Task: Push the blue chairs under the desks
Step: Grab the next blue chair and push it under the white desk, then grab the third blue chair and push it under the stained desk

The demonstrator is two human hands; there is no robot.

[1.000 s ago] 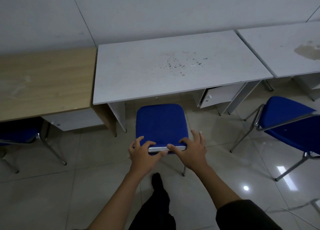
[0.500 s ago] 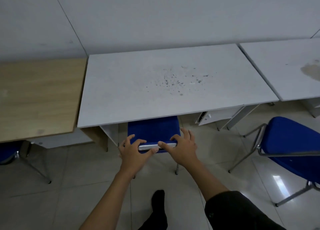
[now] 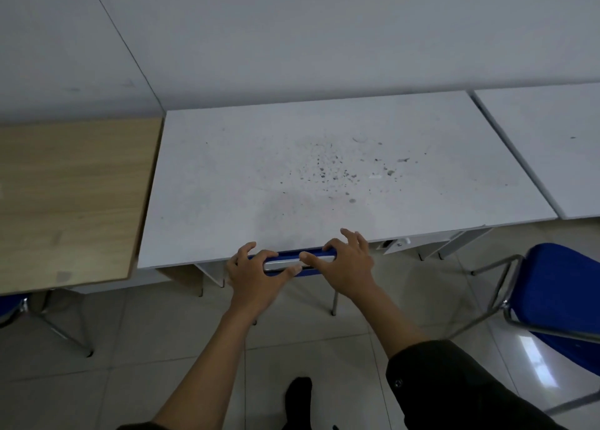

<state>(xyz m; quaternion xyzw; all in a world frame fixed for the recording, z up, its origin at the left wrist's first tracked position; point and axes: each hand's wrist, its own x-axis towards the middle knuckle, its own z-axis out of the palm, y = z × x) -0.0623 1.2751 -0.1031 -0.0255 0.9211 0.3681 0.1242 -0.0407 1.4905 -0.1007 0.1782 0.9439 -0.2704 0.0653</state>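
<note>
A blue chair [image 3: 293, 253] sits almost wholly under the white speckled desk [image 3: 324, 176]; only the top of its backrest with a silver bar shows at the desk's front edge. My left hand [image 3: 255, 275] grips the left end of that bar, thumb underneath. My right hand [image 3: 345, 262] rests on the right end, fingers spread. A second blue chair [image 3: 561, 300] stands out on the floor at the right, in front of another white desk [image 3: 552, 144].
A wooden desk [image 3: 68, 199] stands at the left with a third blue chair [image 3: 9, 306] partly under it. A grey wall runs behind the desks. Pale floor tiles lie below, with my dark shoe [image 3: 298, 400] near the bottom.
The blue chair has slid forward under the white desk, its seat now hidden. Both hands went with it, and I have stepped closer to the desk.
</note>
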